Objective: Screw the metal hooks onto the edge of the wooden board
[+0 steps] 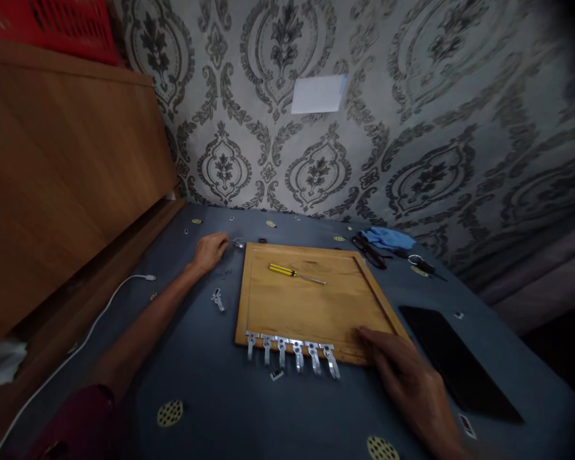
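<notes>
A framed wooden board [311,306] lies flat on the blue-grey patterned cloth. My right hand [412,383] grips its near right corner, with fingertips on the frame. Beyond the board's left side, my left hand [211,252] rests on the cloth with its fingers closed; what they hold, if anything, is too small to make out. Just right of those fingertips lies a small shiny metal piece [238,244]. Several metal hinges [298,355] line the board's near edge, their arms hanging past it. On the board lies a screwdriver [283,270] with a yellow and black handle.
Left of the board are a loose metal hinge [218,300] and tiny screws [227,273]. To the right lie a black tablet-like slab [460,361], glasses [370,250], keys [424,263] and a blue cloth [388,238]. A white cable [96,322] runs beside the wooden cabinet [76,172].
</notes>
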`<state>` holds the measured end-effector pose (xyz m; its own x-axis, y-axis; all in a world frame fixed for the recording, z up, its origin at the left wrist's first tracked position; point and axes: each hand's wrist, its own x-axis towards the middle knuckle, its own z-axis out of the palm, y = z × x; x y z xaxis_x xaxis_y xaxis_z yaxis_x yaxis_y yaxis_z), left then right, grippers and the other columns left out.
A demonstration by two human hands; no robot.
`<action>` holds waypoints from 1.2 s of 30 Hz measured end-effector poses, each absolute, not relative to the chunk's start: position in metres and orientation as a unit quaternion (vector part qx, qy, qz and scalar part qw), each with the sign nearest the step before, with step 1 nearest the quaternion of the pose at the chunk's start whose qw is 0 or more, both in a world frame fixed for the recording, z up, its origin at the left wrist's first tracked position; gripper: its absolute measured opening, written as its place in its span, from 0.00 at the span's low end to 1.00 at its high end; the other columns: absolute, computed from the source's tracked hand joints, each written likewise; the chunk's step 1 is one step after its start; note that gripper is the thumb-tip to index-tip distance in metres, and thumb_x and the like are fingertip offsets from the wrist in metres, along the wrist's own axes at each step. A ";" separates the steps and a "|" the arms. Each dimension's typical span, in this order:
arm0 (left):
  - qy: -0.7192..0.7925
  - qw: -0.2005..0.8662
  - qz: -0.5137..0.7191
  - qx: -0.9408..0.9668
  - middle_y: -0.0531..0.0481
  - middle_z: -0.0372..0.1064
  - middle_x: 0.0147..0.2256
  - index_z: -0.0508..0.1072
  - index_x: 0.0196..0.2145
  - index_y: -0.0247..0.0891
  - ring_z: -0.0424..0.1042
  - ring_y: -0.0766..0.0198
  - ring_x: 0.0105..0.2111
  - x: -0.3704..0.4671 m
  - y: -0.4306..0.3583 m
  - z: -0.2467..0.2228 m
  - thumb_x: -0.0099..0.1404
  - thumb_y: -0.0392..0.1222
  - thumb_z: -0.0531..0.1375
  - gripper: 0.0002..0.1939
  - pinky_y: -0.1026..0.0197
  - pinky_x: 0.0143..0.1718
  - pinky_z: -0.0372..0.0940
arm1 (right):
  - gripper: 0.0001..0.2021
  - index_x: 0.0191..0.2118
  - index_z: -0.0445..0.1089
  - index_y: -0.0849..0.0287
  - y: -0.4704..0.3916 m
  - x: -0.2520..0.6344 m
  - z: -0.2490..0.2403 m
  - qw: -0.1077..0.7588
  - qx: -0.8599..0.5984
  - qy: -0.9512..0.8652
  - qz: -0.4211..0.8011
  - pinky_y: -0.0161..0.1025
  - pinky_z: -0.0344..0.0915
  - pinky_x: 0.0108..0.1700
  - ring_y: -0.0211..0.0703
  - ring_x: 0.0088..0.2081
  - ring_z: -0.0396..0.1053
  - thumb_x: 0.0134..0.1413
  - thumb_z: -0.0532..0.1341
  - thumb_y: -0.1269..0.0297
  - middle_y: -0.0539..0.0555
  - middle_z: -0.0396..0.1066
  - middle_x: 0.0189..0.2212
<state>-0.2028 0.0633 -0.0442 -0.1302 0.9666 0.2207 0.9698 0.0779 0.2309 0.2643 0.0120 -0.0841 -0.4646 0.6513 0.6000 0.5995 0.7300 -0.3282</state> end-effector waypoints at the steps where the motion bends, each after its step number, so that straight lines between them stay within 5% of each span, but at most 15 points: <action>1: -0.738 0.007 -0.159 -0.656 0.42 0.70 0.55 0.71 0.56 0.37 0.74 0.55 0.51 -0.200 0.059 -0.043 0.72 0.49 0.61 0.19 0.47 0.52 0.73 | 0.12 0.50 0.76 0.53 0.012 0.265 -0.084 0.363 -0.367 -0.856 0.038 0.49 0.80 0.47 0.51 0.44 0.82 0.68 0.57 0.63 0.56 0.82 0.45; 16: -0.786 -0.047 -0.188 -0.587 0.42 0.72 0.53 0.72 0.54 0.36 0.74 0.56 0.50 -0.200 0.012 -0.036 0.72 0.49 0.62 0.18 0.46 0.52 0.73 | 0.14 0.48 0.77 0.54 0.007 0.265 -0.087 0.352 -0.410 -0.834 0.113 0.48 0.78 0.51 0.51 0.46 0.80 0.68 0.57 0.58 0.57 0.82 0.45; 21: -0.755 -0.080 -0.237 -0.607 0.48 0.76 0.37 0.76 0.41 0.36 0.74 0.60 0.39 -0.184 -0.026 -0.033 0.73 0.46 0.58 0.11 0.57 0.45 0.69 | 0.14 0.49 0.77 0.53 0.007 0.266 -0.090 0.355 -0.415 -0.829 0.117 0.51 0.77 0.53 0.52 0.47 0.80 0.68 0.56 0.57 0.56 0.82 0.45; 24: -0.741 -0.107 -0.259 -0.610 0.50 0.76 0.32 0.76 0.38 0.39 0.72 0.60 0.33 -0.169 -0.054 -0.037 0.71 0.54 0.58 0.16 0.60 0.38 0.65 | 0.14 0.49 0.77 0.52 0.006 0.265 -0.091 0.362 -0.414 -0.827 0.115 0.52 0.77 0.53 0.52 0.48 0.80 0.68 0.56 0.57 0.55 0.82 0.45; 36: -0.760 -0.147 -0.285 -0.565 0.50 0.75 0.37 0.75 0.39 0.40 0.71 0.61 0.35 -0.157 -0.080 -0.055 0.62 0.52 0.68 0.15 0.61 0.36 0.63 | 0.15 0.47 0.79 0.56 0.003 0.262 -0.087 0.360 -0.427 -0.823 0.104 0.46 0.77 0.51 0.51 0.45 0.81 0.67 0.57 0.57 0.58 0.83 0.44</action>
